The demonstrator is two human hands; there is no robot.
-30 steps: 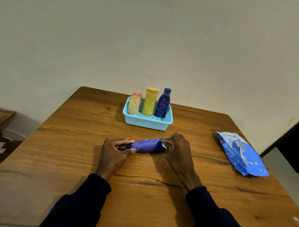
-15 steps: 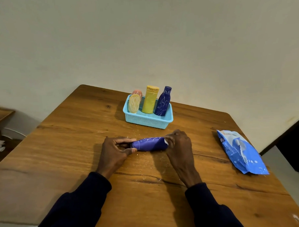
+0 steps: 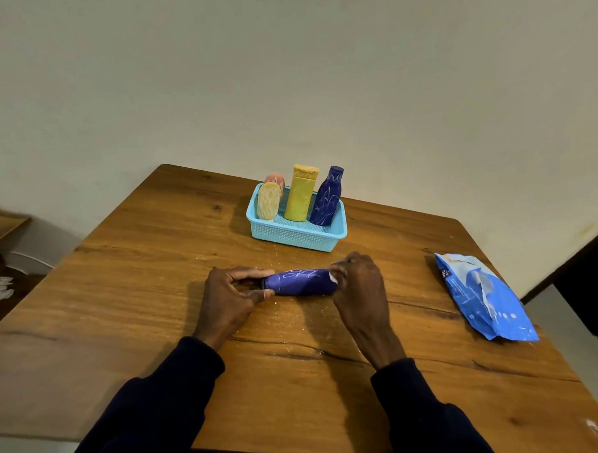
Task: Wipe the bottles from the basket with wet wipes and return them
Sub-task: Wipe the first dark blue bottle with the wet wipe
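My left hand (image 3: 232,294) pinches the bottle (image 3: 300,281) mid-frame. My right hand (image 3: 358,285) grips its other end, wiping, I think. Next, maybe the basket (image 3: 298,238).

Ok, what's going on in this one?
A person holds a purple patterned bottle lying on its side on the wooden table. The left hand pinches its narrow end. The right hand grips the other end, with a scrap of white wipe showing. Four other bottles stand in the light blue plastic basket. A blue wipes pack lies to the right.
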